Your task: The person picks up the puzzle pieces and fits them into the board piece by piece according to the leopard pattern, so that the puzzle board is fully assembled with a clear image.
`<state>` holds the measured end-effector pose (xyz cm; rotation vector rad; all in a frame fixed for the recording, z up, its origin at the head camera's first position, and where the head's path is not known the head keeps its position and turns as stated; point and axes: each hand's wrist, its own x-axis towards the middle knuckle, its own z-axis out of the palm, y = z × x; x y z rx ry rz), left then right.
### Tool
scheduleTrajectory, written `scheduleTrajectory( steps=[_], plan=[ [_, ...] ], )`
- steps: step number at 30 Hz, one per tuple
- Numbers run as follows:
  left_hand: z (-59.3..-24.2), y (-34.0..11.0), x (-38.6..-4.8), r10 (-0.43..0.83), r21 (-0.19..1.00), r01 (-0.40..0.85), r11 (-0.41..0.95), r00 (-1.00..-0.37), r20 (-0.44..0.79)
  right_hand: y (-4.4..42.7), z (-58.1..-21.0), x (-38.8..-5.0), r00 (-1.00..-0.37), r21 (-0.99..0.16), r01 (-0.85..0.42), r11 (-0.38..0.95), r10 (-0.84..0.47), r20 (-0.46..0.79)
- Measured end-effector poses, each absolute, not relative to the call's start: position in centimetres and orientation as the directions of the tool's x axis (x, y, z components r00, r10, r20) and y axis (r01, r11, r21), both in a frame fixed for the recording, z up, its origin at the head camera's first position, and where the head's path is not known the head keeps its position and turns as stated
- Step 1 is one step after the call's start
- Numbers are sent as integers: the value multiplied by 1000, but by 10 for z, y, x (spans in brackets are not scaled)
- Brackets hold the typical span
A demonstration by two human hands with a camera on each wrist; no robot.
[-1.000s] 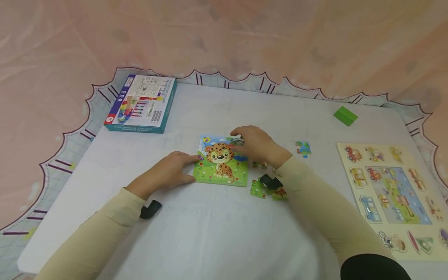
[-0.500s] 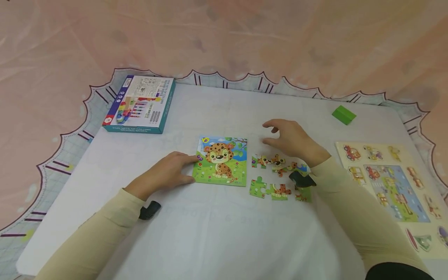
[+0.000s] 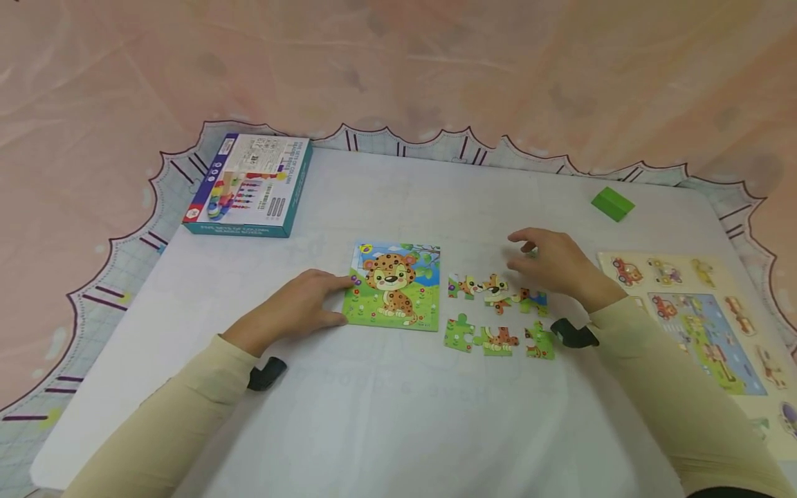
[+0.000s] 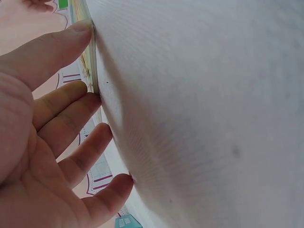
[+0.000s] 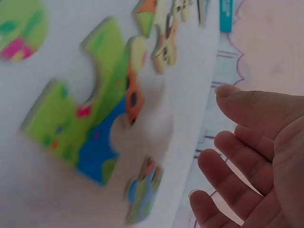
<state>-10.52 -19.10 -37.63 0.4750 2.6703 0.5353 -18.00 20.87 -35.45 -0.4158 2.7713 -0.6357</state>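
A square puzzle board [image 3: 407, 311] with a leopard picture lies mid-table in the head view. My left hand [image 3: 292, 308] rests on the table at the board's left side, its thumb and fingertips touching the edge. In the left wrist view those fingers [image 4: 69, 118] are extended, with the board's thin edge beside them. To the right of the board lie several loose jigsaw pieces in two rough rows, among them a green piece [image 3: 459, 335] and a blue-and-orange piece [image 3: 534, 301]. Above the upper row hovers my right hand [image 3: 560, 266], fingers loosely bent and holding nothing; it partly hides another piece [image 5: 145, 192].
A teal-edged toy box [image 3: 255, 183] lies at the back left. At the back right sits a green block [image 3: 613, 203]. A cream peg puzzle board [image 3: 672, 273] with vehicle pictures occupies the right side, partly behind my right sleeve. White cloth [image 3: 373, 415] covers the table.
My right hand has left the top right of the leopard board and moved right, over the loose pieces, uncovering several of them. The left hand has stayed at the board's edge.
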Motion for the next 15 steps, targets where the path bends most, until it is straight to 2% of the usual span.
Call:
scheduleTrajectory(
  steps=[15],
  plan=[
    [-376, -190, -105, 385, 426, 238, 873, -872, -303, 246, -373, -178, -928, -409, -161, 898, -279, -246]
  ],
)
